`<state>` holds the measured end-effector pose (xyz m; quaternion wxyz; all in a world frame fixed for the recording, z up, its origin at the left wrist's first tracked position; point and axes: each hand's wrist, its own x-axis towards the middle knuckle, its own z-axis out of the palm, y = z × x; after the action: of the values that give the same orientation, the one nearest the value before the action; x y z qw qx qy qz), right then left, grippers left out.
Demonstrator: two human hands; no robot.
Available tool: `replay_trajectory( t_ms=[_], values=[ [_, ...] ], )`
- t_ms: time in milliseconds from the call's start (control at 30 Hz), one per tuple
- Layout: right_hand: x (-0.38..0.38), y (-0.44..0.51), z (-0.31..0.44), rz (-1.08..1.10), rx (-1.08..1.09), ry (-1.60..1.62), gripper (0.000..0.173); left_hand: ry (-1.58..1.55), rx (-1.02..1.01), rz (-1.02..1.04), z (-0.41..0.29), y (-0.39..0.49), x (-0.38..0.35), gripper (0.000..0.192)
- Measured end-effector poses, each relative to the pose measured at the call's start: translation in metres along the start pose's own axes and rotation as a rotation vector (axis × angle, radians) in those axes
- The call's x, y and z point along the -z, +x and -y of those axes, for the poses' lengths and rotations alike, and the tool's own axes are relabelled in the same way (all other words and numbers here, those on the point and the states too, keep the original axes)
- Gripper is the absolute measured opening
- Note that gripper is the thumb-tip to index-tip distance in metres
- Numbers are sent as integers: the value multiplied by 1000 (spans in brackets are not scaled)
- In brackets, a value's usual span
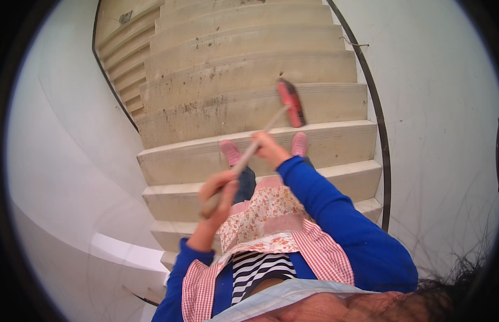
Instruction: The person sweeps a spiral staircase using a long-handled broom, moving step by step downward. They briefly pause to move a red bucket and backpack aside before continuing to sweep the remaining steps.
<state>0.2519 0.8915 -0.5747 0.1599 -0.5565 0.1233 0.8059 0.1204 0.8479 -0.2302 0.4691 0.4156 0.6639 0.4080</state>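
My left hand (219,197) grips the top end of a broom's pale handle (244,160). Further down the same handle, my right hand (269,145) is closed around it near my feet. The red broom head (289,100) with dark bristles is slightly blurred. It is over the right part of the stair just beyond my feet; whether its bristles touch the step, I cannot tell. Specks of dirt (193,106) lie scattered on the steps, thickest left of the broom head.
Pale stone stairs (249,66) run away ahead of me. My pink shoes (231,152) stand on one step. White walls flank the flight, with a dark skirting strip (379,116) on the right. Another flight (126,64) shows at upper left, with a dustpan-like object (125,17) above it.
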Motion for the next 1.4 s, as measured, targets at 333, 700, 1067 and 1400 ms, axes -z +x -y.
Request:
replay_trajectory(
  t_ms=[333, 700, 1067, 1400],
  values=[
    [-190, -113, -61, 366, -264, 108, 14, 189, -377, 68, -74, -28, 64, 12],
    [-106, -105, 25, -129, -76, 68, 25, -239, -162, 8, -6, 8, 63, 8],
    [-308, -21, -138, 122, -323, -192, 18, 137, -149, -120, -28, -10, 245, 7],
    [-323, -96, -28, 295, -489, -723, 26, -6, -579, -141, -55, 35, 160, 32]
  ],
)
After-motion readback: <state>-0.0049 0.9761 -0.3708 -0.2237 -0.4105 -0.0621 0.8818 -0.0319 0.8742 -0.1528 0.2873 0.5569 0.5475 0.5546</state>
